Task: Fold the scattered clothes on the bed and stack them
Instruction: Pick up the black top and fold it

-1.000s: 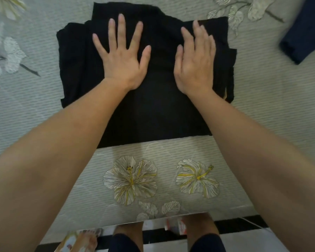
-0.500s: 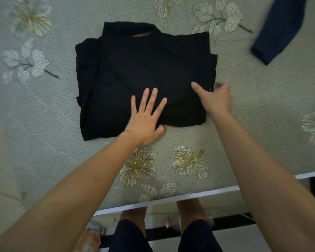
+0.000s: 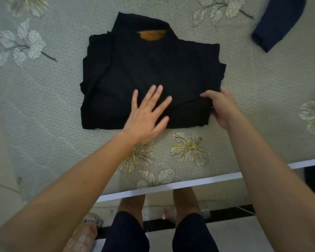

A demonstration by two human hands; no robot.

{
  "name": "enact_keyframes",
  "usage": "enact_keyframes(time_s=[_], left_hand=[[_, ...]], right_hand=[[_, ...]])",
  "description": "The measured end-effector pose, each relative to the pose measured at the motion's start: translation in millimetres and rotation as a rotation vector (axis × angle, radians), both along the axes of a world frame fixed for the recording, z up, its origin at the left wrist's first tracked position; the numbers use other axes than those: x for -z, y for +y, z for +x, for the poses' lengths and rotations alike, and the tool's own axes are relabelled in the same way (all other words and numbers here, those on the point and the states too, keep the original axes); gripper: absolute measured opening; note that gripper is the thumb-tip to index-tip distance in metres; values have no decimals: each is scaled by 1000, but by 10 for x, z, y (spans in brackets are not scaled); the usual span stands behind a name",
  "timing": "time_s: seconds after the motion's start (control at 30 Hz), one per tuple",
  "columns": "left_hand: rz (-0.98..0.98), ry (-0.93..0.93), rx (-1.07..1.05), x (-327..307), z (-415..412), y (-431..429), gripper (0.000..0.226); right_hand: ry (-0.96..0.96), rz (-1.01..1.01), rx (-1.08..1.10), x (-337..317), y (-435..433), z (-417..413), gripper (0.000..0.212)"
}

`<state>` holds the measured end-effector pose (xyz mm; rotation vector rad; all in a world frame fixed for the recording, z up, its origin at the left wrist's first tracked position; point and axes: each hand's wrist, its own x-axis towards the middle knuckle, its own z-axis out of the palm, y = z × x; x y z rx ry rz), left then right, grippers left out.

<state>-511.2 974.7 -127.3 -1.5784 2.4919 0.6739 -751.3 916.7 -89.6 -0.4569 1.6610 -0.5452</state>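
A folded black garment (image 3: 145, 70) lies in a rough square on the bed, its collar with an orange inner label at the far side. My left hand (image 3: 145, 113) rests flat with spread fingers on the garment's near edge. My right hand (image 3: 220, 108) grips the garment's near right corner, thumb on top and fingers curled under the edge. A dark blue garment (image 3: 278, 20) lies unfolded at the far right, partly cut off by the frame.
The bed (image 3: 44, 110) has a pale green cover with flower prints. Its white front edge (image 3: 171, 186) runs just before my legs. A bottle-like object (image 3: 84, 235) stands on the floor at lower left.
Both hands slid from the garment's far part to its near edge. The right hand went from lying flat to gripping the near right corner. The view pulled back.
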Motion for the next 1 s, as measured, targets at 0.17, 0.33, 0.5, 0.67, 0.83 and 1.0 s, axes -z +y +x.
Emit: enact_keyframes(time_s=[0.17, 0.33, 0.5, 0.67, 0.83, 1.0], left_hand=[[-57, -150, -137, 116, 223, -882, 60], [-47, -179, -207, 352, 271, -1340, 60], [-89, -167, -246, 226, 208, -1295, 57], [-174, -16, 32, -218, -286, -1718, 75], [7, -303, 212, -155, -905, -2034, 84], [57, -117, 158, -198, -899, -1976, 47]], right_hand=[[-55, -87, 31, -1, -23, 73, 33], [-6, -147, 51, 284, 117, 94, 35], [-25, -263, 49, 320, 191, 123, 53], [171, -253, -157, 244, 285, 42, 49], [243, -208, -176, 329, 333, 59, 63], [242, -278, -84, 106, 368, 200, 36]])
